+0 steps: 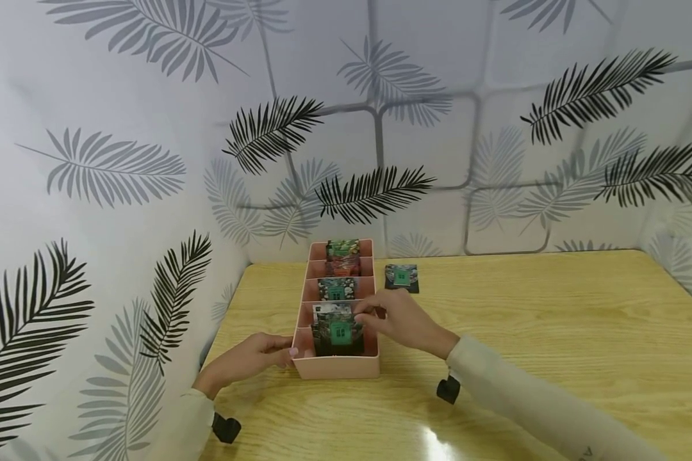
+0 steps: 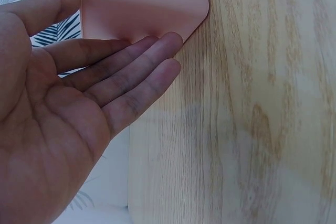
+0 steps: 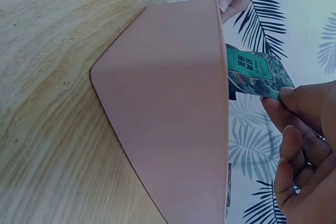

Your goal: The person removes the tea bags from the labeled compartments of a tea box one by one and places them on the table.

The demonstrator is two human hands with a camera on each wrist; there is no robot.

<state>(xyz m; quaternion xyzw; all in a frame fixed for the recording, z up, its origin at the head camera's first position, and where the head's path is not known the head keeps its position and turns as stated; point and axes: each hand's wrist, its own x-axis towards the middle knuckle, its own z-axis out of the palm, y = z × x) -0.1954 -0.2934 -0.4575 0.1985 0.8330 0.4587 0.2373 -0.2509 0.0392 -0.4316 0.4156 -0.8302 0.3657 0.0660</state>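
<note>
A long pink divided box [image 1: 337,368] stands on the table with its short end toward me. My left hand [image 1: 254,358] holds its near left corner, thumb on the rim and fingers against the outer wall, seen closely in the left wrist view. My right hand [image 1: 400,317] pinches the upper corner of a dark sachet with a green label [image 3: 257,69] between thumb and forefinger. This sachet stands partly inside the front compartment, its lower part hidden by the box wall in the right wrist view. A paler sachet top [image 1: 331,308] shows just behind it.
Further back in the box stand a dark sachet [image 1: 336,289], a red one [image 1: 343,266] and a green one [image 1: 343,248], in separate compartments. Another green-labelled sachet [image 1: 402,278] lies flat on the wooden table [image 1: 553,333] right of the box. A leaf-patterned wall covering borders the table.
</note>
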